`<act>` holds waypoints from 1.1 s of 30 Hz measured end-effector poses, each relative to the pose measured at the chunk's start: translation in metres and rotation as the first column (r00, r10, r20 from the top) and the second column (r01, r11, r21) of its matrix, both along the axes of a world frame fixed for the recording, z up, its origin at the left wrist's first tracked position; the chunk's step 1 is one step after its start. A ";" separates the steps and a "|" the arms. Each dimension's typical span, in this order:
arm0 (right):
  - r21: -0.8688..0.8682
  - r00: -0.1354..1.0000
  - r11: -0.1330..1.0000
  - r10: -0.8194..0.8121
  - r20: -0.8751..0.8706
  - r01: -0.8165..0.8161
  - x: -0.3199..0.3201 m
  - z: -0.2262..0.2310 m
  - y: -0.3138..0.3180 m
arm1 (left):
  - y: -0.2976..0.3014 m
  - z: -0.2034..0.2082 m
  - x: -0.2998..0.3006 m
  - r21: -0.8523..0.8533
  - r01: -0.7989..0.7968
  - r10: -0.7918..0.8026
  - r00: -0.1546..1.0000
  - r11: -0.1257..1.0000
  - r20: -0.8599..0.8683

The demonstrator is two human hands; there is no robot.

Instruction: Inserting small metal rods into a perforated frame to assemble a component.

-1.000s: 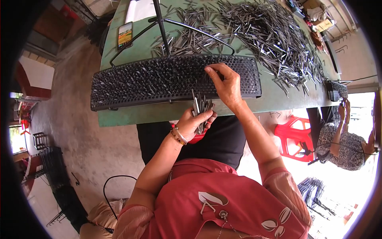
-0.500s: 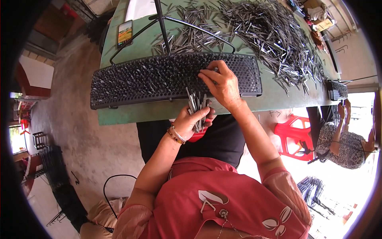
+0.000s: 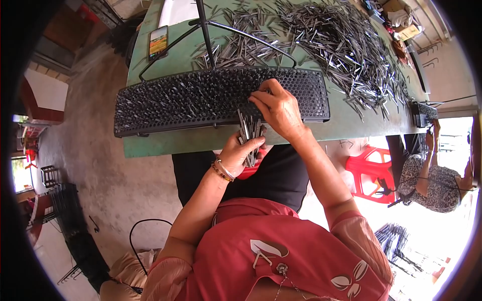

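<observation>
A long black rack [image 3: 307,100] full of small round holes lies along the near edge of the green table. Thin metal strips [image 3: 165,98] stand upright in its left and middle parts, while holes at the right end are bare. Just below the rack, my left hand [image 3: 240,151] is closed round a bundle of thin metal strips [image 3: 249,131], their ends pointing up. My right hand [image 3: 279,108] is over the rack, right of its middle, thumb and fingers pinched together. What the pinch holds is hidden by the fingers.
A large heap of metal strips [image 3: 346,45] covers the far right of the green table [image 3: 175,145]. A black stand [image 3: 203,35] rises behind the rack; a phone [image 3: 158,42] lies left of it. Red stools [image 3: 371,173] and another person [image 3: 432,183] are at the right.
My right hand has shifted very slightly, its fingers still pinched over the rack. The left hand and its bundle stay almost in place. The other person's hands at the right have risen a little.
</observation>
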State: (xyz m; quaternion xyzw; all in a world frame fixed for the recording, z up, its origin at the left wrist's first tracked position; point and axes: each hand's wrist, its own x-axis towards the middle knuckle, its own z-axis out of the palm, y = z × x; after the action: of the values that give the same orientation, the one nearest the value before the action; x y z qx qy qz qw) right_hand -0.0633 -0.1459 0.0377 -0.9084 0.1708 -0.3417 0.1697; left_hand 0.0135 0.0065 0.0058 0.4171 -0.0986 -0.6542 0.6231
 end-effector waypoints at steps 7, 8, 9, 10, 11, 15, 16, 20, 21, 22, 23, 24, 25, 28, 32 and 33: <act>0.515 1.000 0.857 -0.023 -0.021 0.030 -0.015 0.018 0.003 | 0.000 0.000 0.000 -0.011 -0.029 0.029 1.000 1.000 0.005; 0.515 1.000 0.856 -0.022 -0.021 0.029 -0.019 0.016 0.002 | 0.000 0.001 0.000 -0.010 -0.030 0.030 1.000 1.000 0.005; 0.560 0.994 0.829 0.074 -0.081 -0.016 -0.023 0.013 0.000 | -0.001 0.002 -0.001 -0.027 -0.032 0.032 0.999 0.999 0.007; 0.605 0.976 0.794 0.171 -0.134 -0.056 -0.026 0.011 0.000 | -0.002 0.004 -0.001 -0.044 -0.035 0.035 0.999 0.998 0.010; 0.697 0.981 0.712 0.185 -0.066 -0.087 -0.029 0.010 0.003 | -0.003 0.006 -0.002 -0.045 -0.032 0.032 0.999 0.999 0.009; 0.841 0.988 0.540 0.114 -0.104 0.026 -0.033 0.017 0.000 | -0.006 0.006 -0.004 -0.049 0.002 -0.001 1.000 0.999 0.018; 0.827 0.987 0.559 0.092 -0.131 0.058 -0.033 0.015 -0.003 | -0.006 0.005 -0.005 -0.044 0.002 -0.002 1.000 0.999 0.000; 0.872 0.988 0.475 0.027 -0.152 0.121 -0.030 0.018 -0.002 | -0.007 0.002 -0.005 -0.012 -0.006 0.006 1.000 1.000 -0.017; 0.872 0.988 0.475 0.027 -0.151 0.121 -0.031 0.017 -0.003 | -0.007 0.003 -0.006 -0.012 -0.030 0.030 0.999 0.999 -0.031; 0.899 0.992 0.430 0.041 -0.117 0.088 -0.032 0.015 -0.004 | -0.008 0.004 -0.006 -0.010 -0.055 0.054 0.998 0.998 -0.044; 0.922 0.995 0.383 0.054 -0.083 0.056 -0.032 0.013 -0.005 | -0.008 0.005 -0.006 -0.010 -0.055 0.055 0.998 0.998 -0.044; 0.922 0.995 0.383 0.053 -0.083 0.056 -0.033 0.015 -0.005 | -0.008 0.007 -0.007 0.006 -0.074 0.074 0.996 0.997 -0.053; 0.930 0.995 0.366 0.072 -0.062 0.032 -0.033 0.018 -0.004 | -0.009 0.008 -0.007 0.023 -0.093 0.094 0.994 0.995 -0.061; 0.940 0.995 0.341 0.099 -0.028 -0.008 -0.034 0.020 -0.004 | -0.007 0.003 -0.007 0.013 -0.078 0.079 0.995 0.997 -0.068; 0.970 0.997 0.242 0.069 -0.015 -0.003 -0.036 0.014 -0.011 | -0.007 0.003 -0.008 0.008 -0.083 0.084 0.995 0.996 -0.046; 0.970 0.997 0.243 0.069 -0.014 -0.003 -0.035 0.012 -0.012 | -0.007 0.003 -0.009 0.015 -0.086 0.086 0.996 0.996 -0.030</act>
State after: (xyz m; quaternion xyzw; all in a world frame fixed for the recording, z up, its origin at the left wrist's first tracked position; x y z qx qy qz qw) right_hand -0.0986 -0.1579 0.0496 -0.6246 0.3285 -0.1357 0.6954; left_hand 0.0045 -0.0006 0.0087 0.4152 -0.0663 -0.6339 0.6491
